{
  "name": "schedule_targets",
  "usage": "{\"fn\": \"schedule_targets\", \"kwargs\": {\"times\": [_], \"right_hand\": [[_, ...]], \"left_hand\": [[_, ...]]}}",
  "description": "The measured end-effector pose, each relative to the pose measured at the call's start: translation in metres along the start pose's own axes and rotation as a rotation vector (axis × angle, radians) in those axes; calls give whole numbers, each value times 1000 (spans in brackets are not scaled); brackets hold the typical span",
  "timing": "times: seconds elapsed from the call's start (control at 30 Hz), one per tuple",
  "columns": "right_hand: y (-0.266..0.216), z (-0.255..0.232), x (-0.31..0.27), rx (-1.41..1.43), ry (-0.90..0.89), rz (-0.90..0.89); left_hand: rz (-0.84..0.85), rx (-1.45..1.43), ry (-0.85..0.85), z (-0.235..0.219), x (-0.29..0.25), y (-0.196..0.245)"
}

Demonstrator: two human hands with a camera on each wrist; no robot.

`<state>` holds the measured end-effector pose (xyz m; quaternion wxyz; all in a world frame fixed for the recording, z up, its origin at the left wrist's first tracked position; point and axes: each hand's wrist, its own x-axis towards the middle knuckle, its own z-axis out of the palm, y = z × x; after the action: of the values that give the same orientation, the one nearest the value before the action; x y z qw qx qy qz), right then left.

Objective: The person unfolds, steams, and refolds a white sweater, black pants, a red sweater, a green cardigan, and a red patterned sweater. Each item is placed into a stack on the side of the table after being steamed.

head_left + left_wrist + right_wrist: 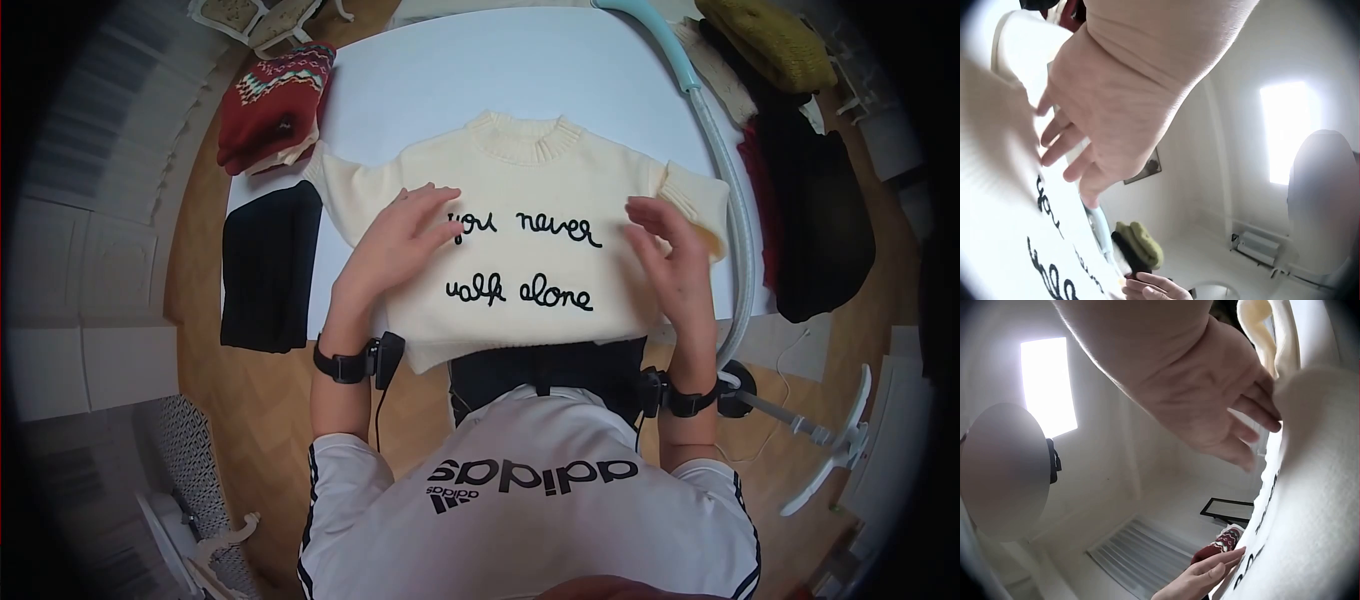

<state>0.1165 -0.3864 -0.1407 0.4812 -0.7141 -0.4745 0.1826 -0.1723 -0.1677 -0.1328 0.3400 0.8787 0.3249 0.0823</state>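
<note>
A cream knit sweater [520, 260] lies front up on the white table, with "you never walk alone" in black lettering on its chest. My left hand [405, 240] is over the left side of its front, fingers relaxed and fingertips close to the first word. On the other side, my right hand [675, 255] hovers by the right edge of the body, fingers loosely bent, near the folded-in sleeve [690, 195]. In the left wrist view the left hand [1100, 112] has nothing in its fingers. The right wrist view shows the right hand [1216, 400] with fingertips right at the knit.
A folded red patterned sweater [275, 110] and folded black garment [268, 270] lie at the table's left edge. Dark clothes [820, 220] and an olive knit [775, 45] are piled on the right. A steamer hose [725, 170] with pale blue handle [655, 40] runs along the right side.
</note>
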Motion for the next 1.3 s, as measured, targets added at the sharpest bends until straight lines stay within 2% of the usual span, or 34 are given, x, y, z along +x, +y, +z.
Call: {"fn": "schedule_targets", "kwargs": {"times": [0.03, 0.07, 0.1, 0.13, 0.17, 0.27, 0.43, 0.5, 0.53, 0.57, 0.63, 0.7, 0.77, 0.8, 0.87, 0.9, 0.97, 1.03, 1.1, 1.13, 1.23, 1.27, 1.3], "right_hand": [[-7, 3, 1, -113, -169, 70], [-7, 9, 1, -114, -168, 64], [-3, 17, 1, -328, -259, -29], [-2, 24, 0, -541, -350, -121], [-2, 30, 2, -540, -350, -122], [-5, 39, 29, -634, -590, -110], [0, 47, 86, -580, -677, -173], [7, 53, 106, -476, -671, -220], [19, 55, 117, -458, -576, -342], [23, 49, 132, -462, -574, -351], [31, 34, 167, -198, -321, -131], [49, 17, 207, -555, 56, -403], [66, 1, 246, -867, 187, -232], [73, -6, 260, -868, 184, -242], [88, -15, 286, -1111, 211, 70], [98, -20, 299, -1113, 208, 61], [118, -27, 325, -1020, 204, 235], [130, -38, 338, -1021, 234, 203], [136, -52, 347, -813, 14, 292], [157, -59, 358, -847, 17, 162], [164, -74, 372, -797, 48, 104], [155, -78, 365, -801, 48, 108], [119, -80, 346, -637, 66, 123]], "left_hand": [[2, 1, 5, 4, 4, 1], [-13, 161, -30, 11, 8, -1], [-28, 321, -65, 16, 12, -3], [-29, 321, -62, 19, 16, -4], [-75, 393, -80, 22, 20, -5], [-128, 488, -92, 25, 29, -13], [-201, 530, -48, 18, 46, -30], [-253, 540, -6, 15, 50, -36], [-253, 542, 2, 16, 50, -37], [-250, 568, 46, 17, 51, -39], [-255, 585, 106, 19, 53, -45], [-180, 657, 175, 22, 52, -54], [-172, 656, 192, 21, 51, -54], [-157, 659, 200, 21, 51, -52], [-154, 661, 204, 19, 51, -53], [-145, 664, 196, 19, 50, -53], [-148, 661, 206, 18, 50, -53], [-139, 664, 209, 18, 50, -53], [-143, 659, 215, 19, 49, -53], [-143, 659, 218, 20, 48, -53], [-140, 647, 229, 20, 50, -52], [-142, 648, 238, 20, 49, -52], [-143, 646, 248, 21, 49, -51]]}}
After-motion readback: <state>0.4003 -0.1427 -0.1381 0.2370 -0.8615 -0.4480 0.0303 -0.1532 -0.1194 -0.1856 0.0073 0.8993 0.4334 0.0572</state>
